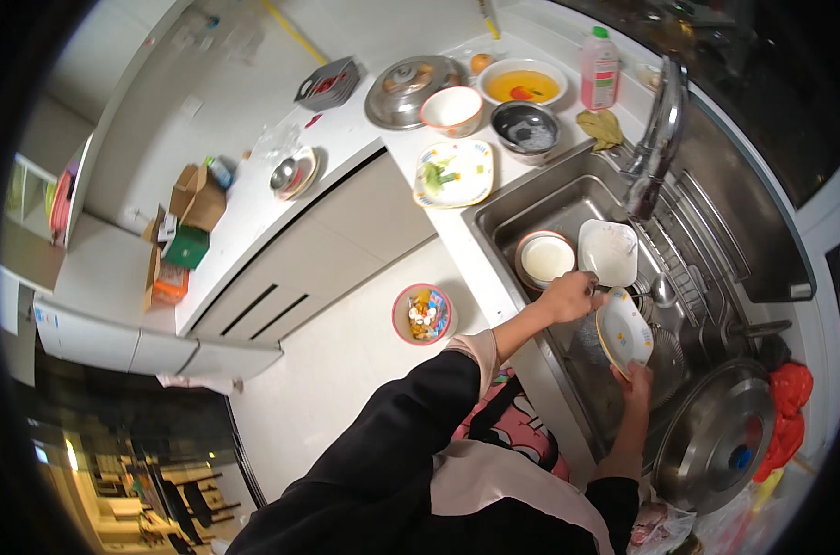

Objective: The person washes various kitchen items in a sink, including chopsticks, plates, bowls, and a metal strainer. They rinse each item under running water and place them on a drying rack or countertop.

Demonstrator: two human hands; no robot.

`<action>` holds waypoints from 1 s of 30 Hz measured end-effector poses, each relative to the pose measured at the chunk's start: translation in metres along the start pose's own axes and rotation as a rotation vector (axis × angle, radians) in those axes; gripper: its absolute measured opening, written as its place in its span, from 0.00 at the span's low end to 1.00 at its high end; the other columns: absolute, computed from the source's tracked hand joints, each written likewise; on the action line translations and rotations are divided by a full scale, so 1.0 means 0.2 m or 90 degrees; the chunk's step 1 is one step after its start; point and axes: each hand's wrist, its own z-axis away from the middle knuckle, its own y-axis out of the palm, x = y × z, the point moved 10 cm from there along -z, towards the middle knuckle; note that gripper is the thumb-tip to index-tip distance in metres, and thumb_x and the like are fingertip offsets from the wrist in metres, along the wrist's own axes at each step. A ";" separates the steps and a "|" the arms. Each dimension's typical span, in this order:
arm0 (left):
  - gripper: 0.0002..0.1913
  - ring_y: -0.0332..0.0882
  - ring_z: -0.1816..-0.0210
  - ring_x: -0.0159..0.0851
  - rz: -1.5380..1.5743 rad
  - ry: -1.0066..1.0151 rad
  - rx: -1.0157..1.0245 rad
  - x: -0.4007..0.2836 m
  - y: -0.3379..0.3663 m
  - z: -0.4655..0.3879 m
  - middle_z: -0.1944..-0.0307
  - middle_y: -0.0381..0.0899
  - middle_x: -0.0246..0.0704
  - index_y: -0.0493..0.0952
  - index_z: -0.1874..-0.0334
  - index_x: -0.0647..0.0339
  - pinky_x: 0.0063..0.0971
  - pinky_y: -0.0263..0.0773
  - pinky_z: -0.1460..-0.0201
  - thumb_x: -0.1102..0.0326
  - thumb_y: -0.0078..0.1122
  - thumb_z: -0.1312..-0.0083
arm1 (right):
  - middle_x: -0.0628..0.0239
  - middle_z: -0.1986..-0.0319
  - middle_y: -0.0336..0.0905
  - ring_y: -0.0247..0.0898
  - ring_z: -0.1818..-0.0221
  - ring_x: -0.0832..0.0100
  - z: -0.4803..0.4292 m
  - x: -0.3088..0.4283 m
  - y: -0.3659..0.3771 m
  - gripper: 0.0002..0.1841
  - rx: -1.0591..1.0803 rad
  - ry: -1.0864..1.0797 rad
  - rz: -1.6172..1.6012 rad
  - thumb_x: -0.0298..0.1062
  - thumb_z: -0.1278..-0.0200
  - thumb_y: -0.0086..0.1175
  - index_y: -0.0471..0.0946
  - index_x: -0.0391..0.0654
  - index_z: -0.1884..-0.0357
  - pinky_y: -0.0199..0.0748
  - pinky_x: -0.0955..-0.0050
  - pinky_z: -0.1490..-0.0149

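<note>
My right hand [636, 383] grips the lower end of a white oval dish [622, 333] with a yellow rim and small printed motifs. The dish is tilted above the stainless steel sink [579, 184]. At the dish's upper end is my left hand [574, 297], its fingers curled; whether they grip the rim or something small is hidden. Just beyond the left hand, a white square dish [608, 250] lies in the sink beside stacked bowls [547, 258]. A metal ladle [663, 290] rests right of the hands. Below the held dish, a clear ribbed glass dish [666, 364] is partly covered.
A chrome faucet [652, 146] overhangs the sink near a wire rack [684, 257]. Left of it stand a dark bowl [526, 129], a plate with vegetable scraps [455, 173] and a pink bottle [600, 73]. A large pan lid [715, 433] leans at right; a bin [422, 316] stands on the floor.
</note>
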 end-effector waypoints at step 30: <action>0.16 0.80 0.78 0.39 0.128 -0.476 -0.821 2.24 -2.84 1.47 0.77 0.78 0.44 0.73 0.65 0.71 0.30 0.75 0.74 0.59 0.53 0.37 | 0.61 0.54 0.74 0.72 0.54 0.70 0.39 0.35 1.98 0.25 0.259 0.011 0.197 0.27 0.42 0.47 0.63 0.36 0.41 0.72 0.73 0.51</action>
